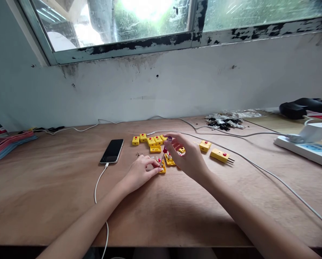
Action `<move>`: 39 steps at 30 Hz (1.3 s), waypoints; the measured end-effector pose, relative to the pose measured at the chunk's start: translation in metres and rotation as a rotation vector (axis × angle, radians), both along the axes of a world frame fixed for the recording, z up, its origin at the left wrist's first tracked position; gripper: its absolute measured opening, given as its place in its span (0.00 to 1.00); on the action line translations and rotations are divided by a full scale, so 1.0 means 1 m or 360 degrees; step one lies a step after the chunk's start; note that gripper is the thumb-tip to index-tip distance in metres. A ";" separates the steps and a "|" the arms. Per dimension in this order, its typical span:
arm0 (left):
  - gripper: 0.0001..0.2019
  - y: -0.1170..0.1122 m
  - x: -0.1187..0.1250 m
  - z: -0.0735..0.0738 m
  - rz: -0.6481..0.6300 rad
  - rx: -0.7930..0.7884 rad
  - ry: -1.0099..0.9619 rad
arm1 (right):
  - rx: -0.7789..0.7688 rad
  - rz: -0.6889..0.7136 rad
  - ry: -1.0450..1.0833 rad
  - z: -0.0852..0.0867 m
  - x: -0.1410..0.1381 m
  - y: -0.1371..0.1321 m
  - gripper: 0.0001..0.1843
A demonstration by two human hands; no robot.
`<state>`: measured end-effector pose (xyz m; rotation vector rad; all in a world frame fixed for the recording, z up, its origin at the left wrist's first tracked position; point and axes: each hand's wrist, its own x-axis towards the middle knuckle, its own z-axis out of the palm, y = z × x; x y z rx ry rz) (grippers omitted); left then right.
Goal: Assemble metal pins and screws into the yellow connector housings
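My right hand (pixel 186 153) grips a small screwdriver (pixel 165 149) with a reddish-purple handle. Its shaft slants down to a yellow plastic connector half (pixel 163 167) on the table. Fingertips of my left hand (pixel 144 169) press on that same piece and steady it, thumb and index close together. Just right of it lies another open yellow connector shell (pixel 170 160) with metal parts inside, partly covered by my right hand. Several yellow blocks with red dots (pixel 151 141) sit behind my hands, along with a yellow cover half (pixel 155 148).
To the right lie a yellow two-pin plug (pixel 220 155) and a yellow block (pixel 205 145). A phone (pixel 112 151) on a white cable rests at left. A power strip (pixel 306 149), a pile of black and white small parts (pixel 225 122) and pink and blue strips (pixel 11 145) stand farther out.
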<state>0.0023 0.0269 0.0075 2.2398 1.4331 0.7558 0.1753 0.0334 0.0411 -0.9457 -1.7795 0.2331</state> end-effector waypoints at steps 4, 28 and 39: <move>0.08 0.001 0.000 0.000 0.0001 -0.0029 -0.0053 | 0.0021 0.0016 0.0003 0.000 0.000 -0.001 0.13; 0.08 -0.004 0.001 0.005 0.0033 0.0034 0.0115 | 0.0071 0.0039 -0.0010 -0.001 -0.004 -0.002 0.11; 0.08 -0.006 0.001 0.005 0.0118 -0.0012 0.0055 | 0.0086 0.0053 -0.0002 -0.001 -0.005 -0.003 0.11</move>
